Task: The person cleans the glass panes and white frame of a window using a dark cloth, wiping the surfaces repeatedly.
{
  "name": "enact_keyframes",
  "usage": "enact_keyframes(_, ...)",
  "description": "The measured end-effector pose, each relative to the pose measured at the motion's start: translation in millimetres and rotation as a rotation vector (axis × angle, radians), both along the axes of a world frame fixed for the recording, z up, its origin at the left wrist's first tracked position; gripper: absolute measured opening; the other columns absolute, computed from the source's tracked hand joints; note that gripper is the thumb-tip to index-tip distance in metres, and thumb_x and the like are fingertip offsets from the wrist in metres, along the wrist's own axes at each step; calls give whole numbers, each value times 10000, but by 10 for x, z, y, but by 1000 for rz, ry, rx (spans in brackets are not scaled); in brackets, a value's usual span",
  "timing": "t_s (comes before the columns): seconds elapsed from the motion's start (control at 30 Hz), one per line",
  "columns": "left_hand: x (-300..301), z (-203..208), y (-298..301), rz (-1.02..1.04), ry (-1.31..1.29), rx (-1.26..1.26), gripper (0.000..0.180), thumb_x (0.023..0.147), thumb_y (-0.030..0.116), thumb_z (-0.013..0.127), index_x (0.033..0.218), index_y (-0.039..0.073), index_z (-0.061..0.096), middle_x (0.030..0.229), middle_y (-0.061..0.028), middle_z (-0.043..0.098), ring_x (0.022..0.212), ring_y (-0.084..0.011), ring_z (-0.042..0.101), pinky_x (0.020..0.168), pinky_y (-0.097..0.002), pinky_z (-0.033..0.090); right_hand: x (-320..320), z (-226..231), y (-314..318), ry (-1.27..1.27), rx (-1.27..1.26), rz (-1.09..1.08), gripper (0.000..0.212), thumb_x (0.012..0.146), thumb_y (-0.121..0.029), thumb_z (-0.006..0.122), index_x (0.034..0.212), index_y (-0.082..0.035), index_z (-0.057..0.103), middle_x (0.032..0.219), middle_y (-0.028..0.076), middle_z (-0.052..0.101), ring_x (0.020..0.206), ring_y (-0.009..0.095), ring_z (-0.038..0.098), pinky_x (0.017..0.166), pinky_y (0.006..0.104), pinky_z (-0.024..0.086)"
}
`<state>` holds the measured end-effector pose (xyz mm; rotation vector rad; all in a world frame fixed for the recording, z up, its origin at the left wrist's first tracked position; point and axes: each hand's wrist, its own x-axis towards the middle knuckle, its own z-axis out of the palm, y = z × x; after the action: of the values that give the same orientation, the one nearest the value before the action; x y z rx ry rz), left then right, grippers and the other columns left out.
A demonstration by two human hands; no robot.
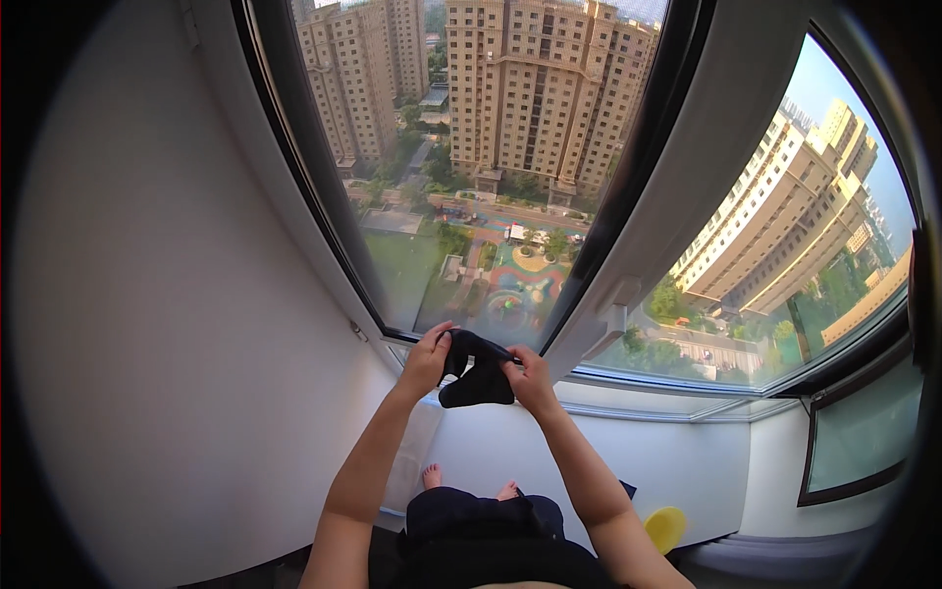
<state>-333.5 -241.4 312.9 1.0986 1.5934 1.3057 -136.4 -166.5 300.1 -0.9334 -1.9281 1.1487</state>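
A small black cloth garment (478, 385) is stretched between my two hands in front of the window; its exact kind is unclear. My left hand (426, 361) grips its upper left edge between thumb and fingers. On the other side, my right hand (528, 379) pinches the upper right edge. The cloth arches between the hands, and a wider part hangs down nearer my right hand. Both forearms reach forward, and the hands are at about the same height.
A tall window pane (491, 226) lies just beyond my hands, with a white handle (616, 312) on the frame at right. A white wall (177, 324) rises at left. Near my bare feet lie a translucent flat item (414, 447) and, farther right, a yellow round object (665, 529).
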Motion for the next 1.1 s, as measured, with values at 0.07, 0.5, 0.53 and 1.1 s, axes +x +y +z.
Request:
enact_keyframes(0.07,-63,105,-160,-92,-185,149,312,944,185,429,1124,-18,584,1192,-137,551,1094,-208,518,931,-257,377,126,67,21,390,-47,46,95,866,-64,504,937,-19,548,794,93,593,754,143,546,664,269,431)
enact_keyframes(0.5,-41,117,-168,-424,-266,-225,359,890,262,561,1178,48,565,1013,-55,630,912,-115,572,823,-237,446,475,375,269,215,-847,317,221,852,-170,614,1009,-16,598,852,21,603,738,71,568,665,186,461)
enact_keyframes(0.53,82,118,-146,-433,-382,-211,402,865,261,600,1205,52,546,1021,-70,631,920,-122,575,825,-230,446,472,379,270,217,-848,309,221,852,-170,614,1009,-16,598,852,21,603,738,71,568,665,186,461)
enact_keyframes(1.1,205,-272,-42,-182,-810,-85,216,892,151,487,1072,61,567,961,-58,632,856,-160,626,759,-296,492,384,-370,-256,1025,-1216,440,800,798,-635,482,1372,-97,332,1388,105,385,1295,271,339,1089,435,217)
